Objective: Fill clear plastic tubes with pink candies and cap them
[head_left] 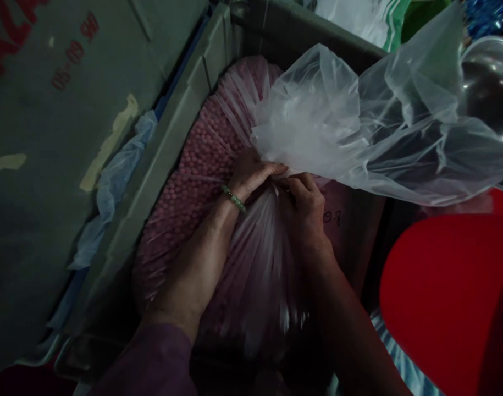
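A large clear plastic bag (212, 140) full of small round pink beads fills a grey bin (179, 104). Its neck is gathered at the centre, and the loose top (317, 115) spreads up and to the right. My left hand (251, 173), with a green bead bracelet at the wrist, is closed around the left side of the gathered neck. Against it on the right, my right hand (303, 201) has its fingers curled on the same neck. The fingertips of both hands meet there, partly hidden by plastic.
A red rounded object (449, 286) is at the right, below a shiny metal bowl (490, 82). A grey panel (40, 214) with red lettering borders the bin on the left. Crumpled clear plastic (115, 181) hangs between them.
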Demonstrator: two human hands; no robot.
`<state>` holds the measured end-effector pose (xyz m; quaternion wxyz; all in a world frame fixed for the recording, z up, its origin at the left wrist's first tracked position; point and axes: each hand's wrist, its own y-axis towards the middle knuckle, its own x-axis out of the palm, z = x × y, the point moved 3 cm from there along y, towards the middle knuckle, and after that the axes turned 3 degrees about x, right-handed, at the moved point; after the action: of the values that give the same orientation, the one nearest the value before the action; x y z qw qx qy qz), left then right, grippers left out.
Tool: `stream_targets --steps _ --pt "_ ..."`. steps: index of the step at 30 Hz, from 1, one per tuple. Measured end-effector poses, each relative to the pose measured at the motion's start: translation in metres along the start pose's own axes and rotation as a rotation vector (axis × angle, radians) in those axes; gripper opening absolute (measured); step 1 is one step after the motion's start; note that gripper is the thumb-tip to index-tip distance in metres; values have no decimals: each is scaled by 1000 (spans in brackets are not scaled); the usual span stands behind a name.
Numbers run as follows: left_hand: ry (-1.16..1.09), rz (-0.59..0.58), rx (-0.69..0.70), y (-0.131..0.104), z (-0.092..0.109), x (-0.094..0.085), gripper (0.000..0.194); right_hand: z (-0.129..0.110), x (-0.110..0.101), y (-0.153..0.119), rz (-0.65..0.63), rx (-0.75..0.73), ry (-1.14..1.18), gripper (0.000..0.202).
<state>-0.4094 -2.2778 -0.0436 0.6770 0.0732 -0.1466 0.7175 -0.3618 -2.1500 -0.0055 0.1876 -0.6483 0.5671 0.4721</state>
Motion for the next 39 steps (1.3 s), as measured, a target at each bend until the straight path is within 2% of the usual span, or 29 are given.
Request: stream_targets --steps 6,12,15,21,25,30,33,36,39 --pt "6 -1 3 -1 2 1 20 5 -2 5 -175 -5 -78 26" --pt "6 -17 -107 -3 2 -1 24 8 -4 7 -284 -2 -180 24" --pt "33 -18 -63 -2 4 -3 23 5 -6 12 -357 12 -200 28" --pt "-17 -44 -27 0 1 -2 24 -3 -15 23 -373 -52 -166 25" --pt "-30 -32 -33 -1 2 -1 24 -2 -24 21 -407 -28 -221 20" --pt "-27 -13 -82 -2 3 -1 19 3 -23 12 -434 -48 -10 27" --pt "-18 -14 -89 -2 0 -3 18 9 -26 10 -437 11 143 30" --pt "-46 -1 -117 -1 -5 -4 18 14 -33 7 -410 172 339 31" --pt "-155 33 -105 2 -9 -4 21 20 -37 1 -299 398 725 31"
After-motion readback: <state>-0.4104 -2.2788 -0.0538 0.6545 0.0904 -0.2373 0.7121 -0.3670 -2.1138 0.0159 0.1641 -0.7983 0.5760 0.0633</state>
